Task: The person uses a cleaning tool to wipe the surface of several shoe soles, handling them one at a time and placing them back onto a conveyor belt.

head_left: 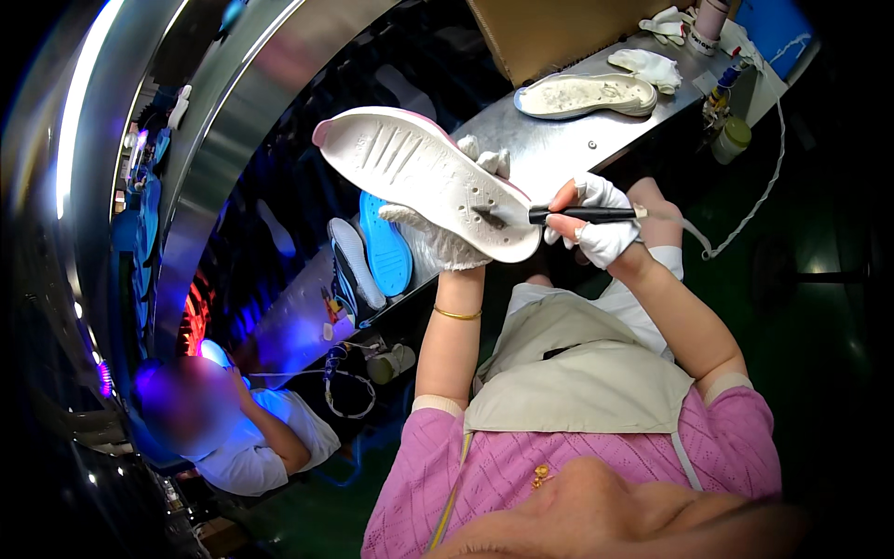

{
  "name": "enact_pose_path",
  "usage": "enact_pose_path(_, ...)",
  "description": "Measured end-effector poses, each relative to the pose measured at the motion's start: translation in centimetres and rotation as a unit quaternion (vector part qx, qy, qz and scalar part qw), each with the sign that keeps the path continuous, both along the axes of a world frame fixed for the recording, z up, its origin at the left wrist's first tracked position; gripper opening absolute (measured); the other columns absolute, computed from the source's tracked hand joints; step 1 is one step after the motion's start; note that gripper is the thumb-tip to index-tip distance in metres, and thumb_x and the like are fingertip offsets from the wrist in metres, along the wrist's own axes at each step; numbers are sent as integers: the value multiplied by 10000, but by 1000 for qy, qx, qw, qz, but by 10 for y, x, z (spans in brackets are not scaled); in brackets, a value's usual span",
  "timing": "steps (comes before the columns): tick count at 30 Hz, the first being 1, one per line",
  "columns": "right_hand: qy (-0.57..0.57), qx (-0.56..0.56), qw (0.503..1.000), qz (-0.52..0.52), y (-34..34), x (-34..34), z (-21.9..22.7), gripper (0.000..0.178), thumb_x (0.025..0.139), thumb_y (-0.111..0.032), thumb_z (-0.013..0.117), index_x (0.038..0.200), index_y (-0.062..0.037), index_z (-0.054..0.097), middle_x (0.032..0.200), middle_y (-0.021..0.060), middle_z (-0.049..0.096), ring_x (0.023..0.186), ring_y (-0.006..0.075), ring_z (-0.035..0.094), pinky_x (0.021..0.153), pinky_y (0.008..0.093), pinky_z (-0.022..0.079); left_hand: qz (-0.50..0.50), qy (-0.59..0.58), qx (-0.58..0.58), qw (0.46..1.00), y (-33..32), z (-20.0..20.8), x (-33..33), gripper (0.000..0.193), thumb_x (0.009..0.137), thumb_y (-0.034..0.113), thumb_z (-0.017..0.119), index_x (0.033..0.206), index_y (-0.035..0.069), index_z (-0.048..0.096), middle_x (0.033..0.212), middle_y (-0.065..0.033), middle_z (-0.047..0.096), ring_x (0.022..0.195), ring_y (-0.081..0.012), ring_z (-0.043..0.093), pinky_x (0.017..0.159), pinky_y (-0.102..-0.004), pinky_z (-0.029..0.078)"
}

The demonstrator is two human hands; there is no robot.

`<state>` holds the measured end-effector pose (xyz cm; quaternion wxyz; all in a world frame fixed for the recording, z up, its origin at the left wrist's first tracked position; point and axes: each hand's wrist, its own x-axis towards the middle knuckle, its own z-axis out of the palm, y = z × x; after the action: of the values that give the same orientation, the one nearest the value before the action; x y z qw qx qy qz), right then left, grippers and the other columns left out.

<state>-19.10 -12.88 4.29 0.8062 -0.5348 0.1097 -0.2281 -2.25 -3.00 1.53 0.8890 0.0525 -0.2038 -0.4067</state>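
A long white shoe sole (400, 158) with a pink edge is tilted up in front of me, its ridged and dimpled face toward me. My left hand (453, 244), in a white glove, is closed around it from beneath, and gloved fingertips show past its far edge. In my right hand (603, 224), whose glove leaves some fingertips bare, is a black-handled brush (587, 214). Its dark tip lies over the sole's wider right part; whether it touches is hard to tell. A thin whitish tube (745, 226) trails from the handle's back end.
Beyond the sole, a metal bench (568, 154) holds another off-white sole (587, 96), a crumpled white glove (647, 69) and a cardboard box (568, 33). Blue sole (386, 247) and grey sole (357, 261) lean at the left. A machine with curved metal housing (233, 102) stands alongside. A co-worker (251, 438) sits lower left.
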Motion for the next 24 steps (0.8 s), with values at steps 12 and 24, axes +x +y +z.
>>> enact_pose_path(12,-21,-3,998,59,-11,7,-2,87,810,6,683,880,-30,647,858,66,667,764,106,620,724,257,509,12,-106,62,992,4,4,22,1201,581,881,532,1442,63,356,1306,-246,524,1144,-366,581,1025,-557,447)
enact_pose_path(24,175,-122,956,202,-39,12,33,103,755,-45,721,834,-85,668,846,11,659,799,111,591,744,262,489,-144,-258,234,926,2,33,51,1052,653,732,673,1377,4,441,1269,-175,588,1136,-270,606,958,-411,523)
